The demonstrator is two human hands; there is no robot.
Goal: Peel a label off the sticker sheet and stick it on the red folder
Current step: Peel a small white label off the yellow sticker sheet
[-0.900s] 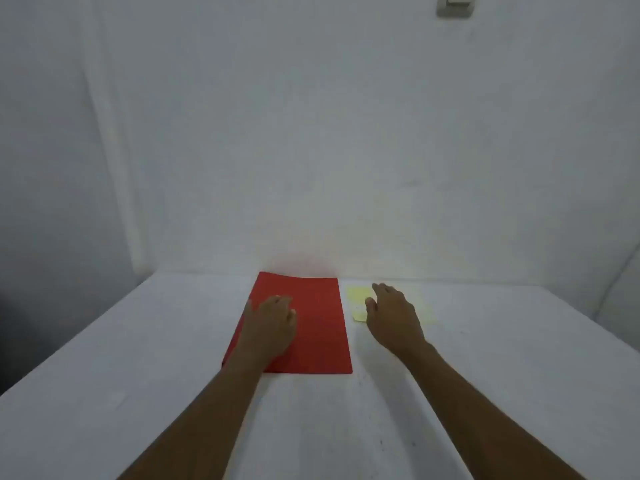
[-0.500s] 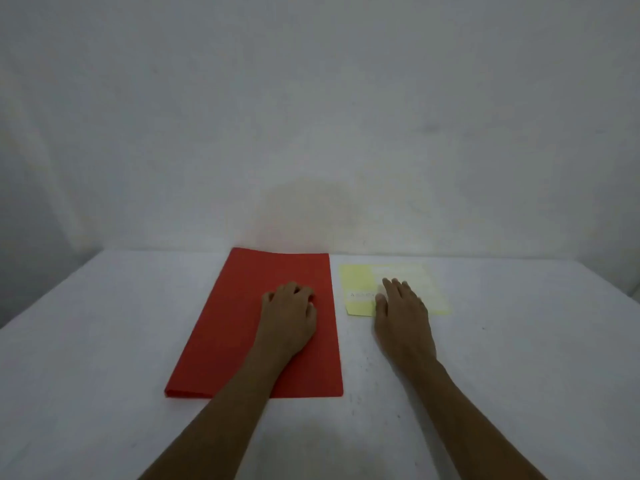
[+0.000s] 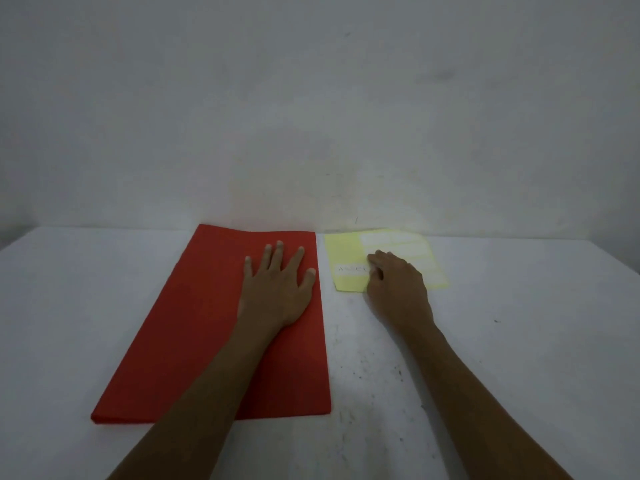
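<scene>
The left hand (image 3: pixel 277 282) now lies flat with fingers spread on the far right part of the red folder (image 3: pixel 194 327), pinning it rather than grasping; half a second ago those fingers were curled. The right hand (image 3: pixel 394 289) has moved forward onto the yellow sticker sheet (image 3: pixel 346 244), which lies just right of the folder; its fingertips (image 3: pixel 375 259) curl at the edge of a white label (image 3: pixel 351 269). Whether they have caught that edge cannot be told. Peeling looks about to start. Faint writing on the label is too blurred to read.
</scene>
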